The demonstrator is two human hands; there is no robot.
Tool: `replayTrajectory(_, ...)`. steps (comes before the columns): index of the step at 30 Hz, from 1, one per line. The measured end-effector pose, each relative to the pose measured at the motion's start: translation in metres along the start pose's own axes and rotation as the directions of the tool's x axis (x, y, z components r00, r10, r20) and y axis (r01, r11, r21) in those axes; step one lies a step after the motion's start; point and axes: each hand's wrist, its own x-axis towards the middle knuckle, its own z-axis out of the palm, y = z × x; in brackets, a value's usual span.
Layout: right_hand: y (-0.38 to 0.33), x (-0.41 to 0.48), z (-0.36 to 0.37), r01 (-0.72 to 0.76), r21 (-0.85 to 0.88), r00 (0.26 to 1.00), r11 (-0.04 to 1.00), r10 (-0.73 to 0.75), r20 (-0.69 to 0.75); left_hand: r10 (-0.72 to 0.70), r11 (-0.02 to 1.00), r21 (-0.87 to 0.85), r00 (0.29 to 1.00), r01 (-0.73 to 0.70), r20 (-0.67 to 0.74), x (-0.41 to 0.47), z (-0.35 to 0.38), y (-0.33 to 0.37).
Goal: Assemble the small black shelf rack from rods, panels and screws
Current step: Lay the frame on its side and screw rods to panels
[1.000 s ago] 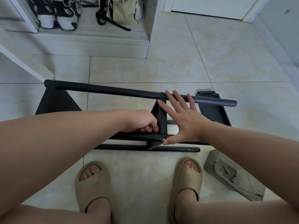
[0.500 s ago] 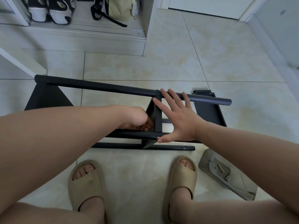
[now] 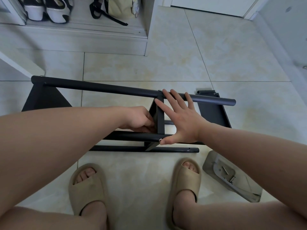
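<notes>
Black rack (image 3: 99, 87), frame centre: right hand (image 3: 181, 120) lies flat, fingers spread, across the middle panel (image 3: 160, 118). Left hand (image 3: 137, 119) is curled beside it, fingertips hidden; its grip cannot be determined, possibly the panel.

Soft, even indoor light; sharp centre, wide-angle warp at the edges.
No hard shadows, only faint soft ones on the floor (image 3: 182, 60) under the rack (image 3: 116, 89) and sandals (image 3: 86, 188). Mild sheen on the tiles, no glare. Tile lines bow outward; corners dimmer, bluish. Forearms (image 3: 58, 146) near the lens look stretched, slightly soft.
</notes>
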Motion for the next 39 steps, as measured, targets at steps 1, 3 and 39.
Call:
replayTrajectory(1, 0.0, 0.0, 0.0, 0.0, 0.0, 1.0, 1.0, 0.0, -0.001, 0.01, 1.0, 0.019, 1.0, -0.009, -0.011, 0.001, 0.0, 0.0)
replayTrajectory(3, 0.0, 0.0, 0.0, 0.0, 0.002, 1.0, 1.0, 0.0, 0.0, 0.027, 0.998, 0.06, 0.998, -0.024, -0.053, 0.003, 0.0, -0.001)
replayTrajectory(39, -0.002, -0.001, -0.003, -0.007, 0.003, 1.0, 1.0, 0.007, 0.018, -0.133, 0.983, -0.099, 0.972, 0.155, 0.195, 0.006, 0.004, -0.002)
